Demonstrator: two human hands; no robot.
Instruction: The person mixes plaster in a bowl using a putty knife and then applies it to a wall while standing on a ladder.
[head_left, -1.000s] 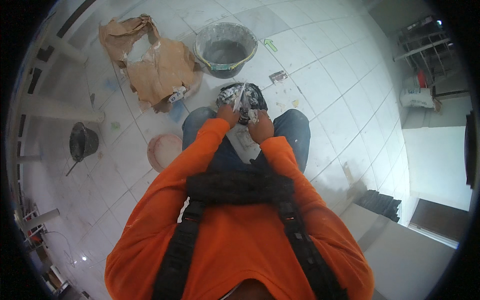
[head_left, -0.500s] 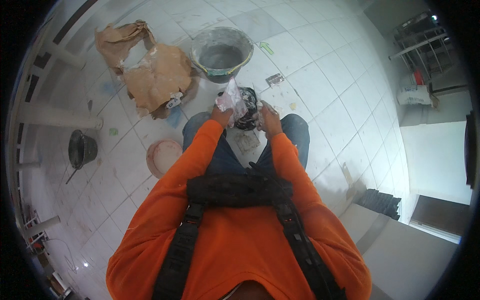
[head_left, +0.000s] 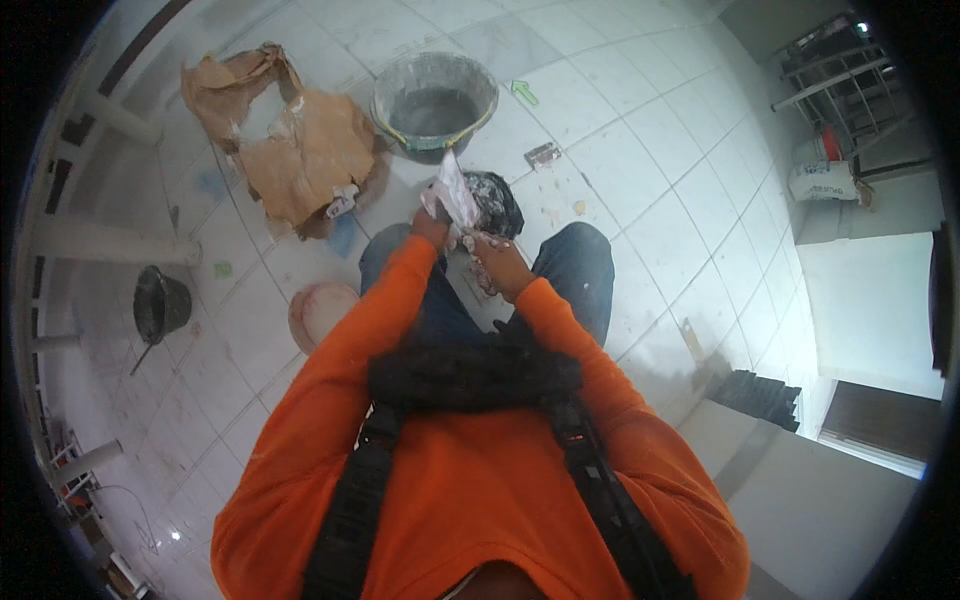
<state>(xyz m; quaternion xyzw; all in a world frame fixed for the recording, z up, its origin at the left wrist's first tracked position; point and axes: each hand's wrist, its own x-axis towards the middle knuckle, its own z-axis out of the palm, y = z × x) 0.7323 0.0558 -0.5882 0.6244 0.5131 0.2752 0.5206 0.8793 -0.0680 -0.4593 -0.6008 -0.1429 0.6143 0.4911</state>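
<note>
Between my knees, my left hand (head_left: 432, 228) is closed around a whitish-pink plastic bag (head_left: 457, 195), whose pointed end sticks up past the fingers. My right hand (head_left: 498, 262), smeared with thick white paste, is at the bag's lower end with its fingers curled; what lies inside them is hidden. Just beyond, a black plastic bag (head_left: 500, 203) with white smears sits on the floor, partly behind the whitish bag. A grey-coated bucket (head_left: 436, 143) stands past both bags, with grey material inside.
Torn brown paper (head_left: 310, 165) lies at the far left. A pinkish round basin (head_left: 325, 312) is by my left forearm, and a small dark bucket (head_left: 162, 303) stands farther left. A small flat piece (head_left: 542, 155) and a green arrow marker (head_left: 524, 92) lie right of the bucket.
My right hand has moved left and nearer to me, from the black bag's right side to the whitish bag's lower end. The left hand still holds the whitish bag, shifted slightly left.
</note>
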